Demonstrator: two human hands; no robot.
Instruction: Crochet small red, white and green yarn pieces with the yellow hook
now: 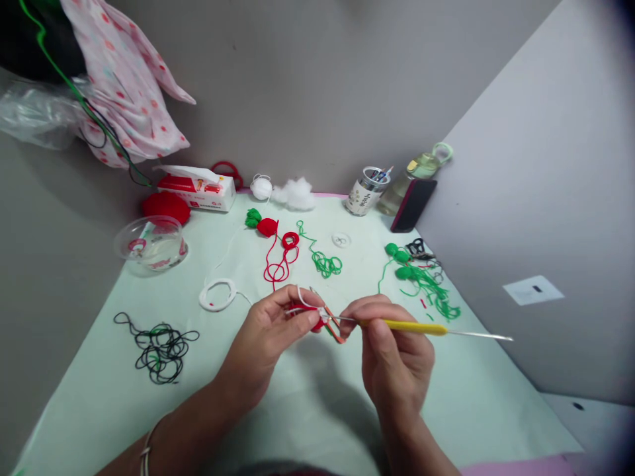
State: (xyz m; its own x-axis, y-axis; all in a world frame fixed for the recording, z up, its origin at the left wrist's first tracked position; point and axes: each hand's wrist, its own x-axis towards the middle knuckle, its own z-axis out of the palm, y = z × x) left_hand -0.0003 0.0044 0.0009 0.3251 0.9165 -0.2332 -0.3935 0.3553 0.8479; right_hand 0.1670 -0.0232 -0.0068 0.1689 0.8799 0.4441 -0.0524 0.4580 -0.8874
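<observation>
My left hand (pixel 270 334) is closed, pinching a small red and white crochet piece (pixel 317 320) between thumb and fingers. A strand of white yarn runs over its forefinger. My right hand (pixel 394 350) grips a crochet hook (pixel 411 326) by its yellow handle. The hook's thin metal shaft points left and meets the white stitches of the piece; its other metal end sticks out to the right. A thin orange bent strip (pixel 339 336) with some green shows between the hands, and I cannot tell what it is. The fingers partly hide the piece.
Red yarn (pixel 280 270), green yarn (pixel 327 264), a white yarn ring (pixel 217 295) and tangled black cord (pixel 161 354) lie around. Behind stand a tissue box (pixel 198 190), a plastic tub (pixel 161 246), a pen holder (pixel 366 192), a bottle and a phone (pixel 413 206).
</observation>
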